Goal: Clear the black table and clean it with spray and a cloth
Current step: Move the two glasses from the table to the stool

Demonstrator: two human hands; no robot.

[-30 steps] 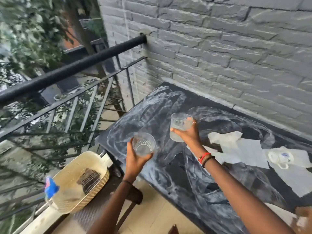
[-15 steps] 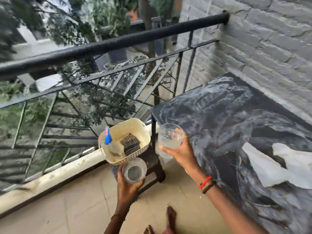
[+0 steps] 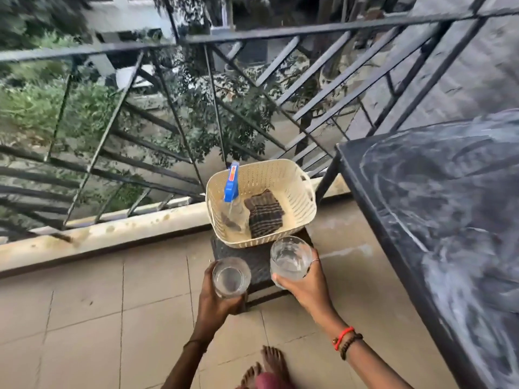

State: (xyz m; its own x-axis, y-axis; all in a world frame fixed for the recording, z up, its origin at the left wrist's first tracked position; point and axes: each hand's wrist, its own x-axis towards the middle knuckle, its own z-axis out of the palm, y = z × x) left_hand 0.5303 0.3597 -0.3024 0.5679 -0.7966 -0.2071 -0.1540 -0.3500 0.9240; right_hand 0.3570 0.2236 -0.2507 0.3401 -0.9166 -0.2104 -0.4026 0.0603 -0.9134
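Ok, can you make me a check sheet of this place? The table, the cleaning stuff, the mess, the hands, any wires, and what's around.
Surface: black table, streaked with white smears.
Job's things: spray bottle with a blue head and dark striped cloth, both in the cream basket on a dark stool.
Clutter: left glass and right glass, clear, held off the table near the stool.
Grippers: left hand grips the left glass; right hand grips the right glass.
Cables: nothing seen.
Surroundings: black railing, tiled floor, bare feet, trees beyond.
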